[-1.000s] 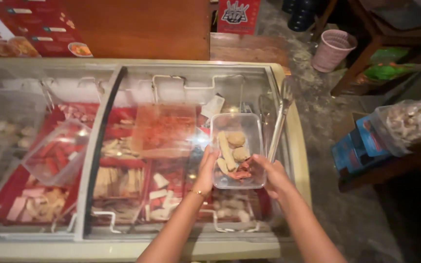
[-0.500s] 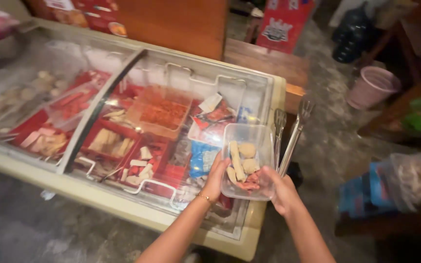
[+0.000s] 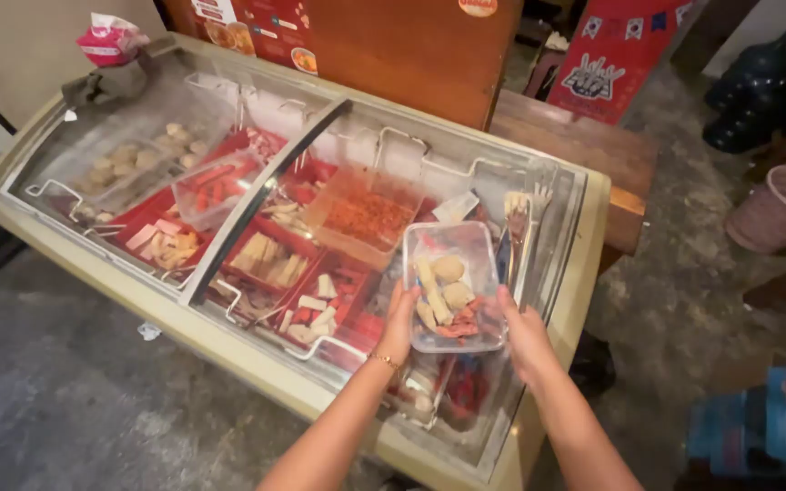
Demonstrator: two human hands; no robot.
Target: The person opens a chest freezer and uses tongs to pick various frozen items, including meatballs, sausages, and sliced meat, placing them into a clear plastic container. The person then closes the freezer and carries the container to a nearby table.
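A clear plastic tub (image 3: 452, 245) with several pale fish-cake pieces and red strips in it is held over the glass lid of a chest freezer (image 3: 138, 291). My left hand (image 3: 399, 318) grips the tub's near left corner. My right hand (image 3: 522, 332) grips its near right corner and also holds metal tongs (image 3: 517, 227), which point away along the tub's right side.
Under the sliding glass lie red trays of frozen foods and a clear tub (image 3: 211, 186). A wooden bench (image 3: 584, 145) stands behind the freezer, a pink basket (image 3: 784, 209) at the right, a dark jug (image 3: 752, 95) beyond, and a blue box (image 3: 757, 427) low right.
The view has swung left and pulled back, so more of the freezer's left end shows. Both hands keep the tub and tongs over the freezer's right end.
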